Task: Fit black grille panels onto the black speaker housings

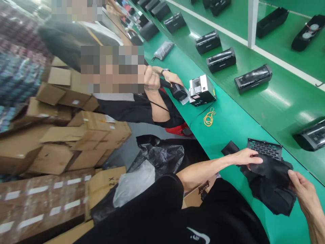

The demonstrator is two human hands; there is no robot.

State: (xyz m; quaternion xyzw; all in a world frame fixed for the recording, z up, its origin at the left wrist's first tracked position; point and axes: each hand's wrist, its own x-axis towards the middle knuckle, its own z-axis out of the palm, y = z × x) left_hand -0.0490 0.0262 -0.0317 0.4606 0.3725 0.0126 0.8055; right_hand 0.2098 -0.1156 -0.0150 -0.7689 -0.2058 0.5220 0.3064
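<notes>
The left hand (250,158) reaches in from the left, palm down, the right hand (303,188) from the right; each pinches thin black cloth (270,189) between thumb and closed fingers. The cloth, matte, layered and uneven-edged, lies over the green tabletop (230,127) at near right, overlapping a stiff, hole-patterned grille (265,148).

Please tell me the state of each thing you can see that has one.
Black cloth: creased, held
Left hand: closed on the black cloth
Right hand: pinching the black cloth's edge
Perforated grille: partly hidden by the black cloth
Yellow cord: loosely coiled on the green table
Translucent bag: crumpled
Cardboard boxes: piled up
</notes>
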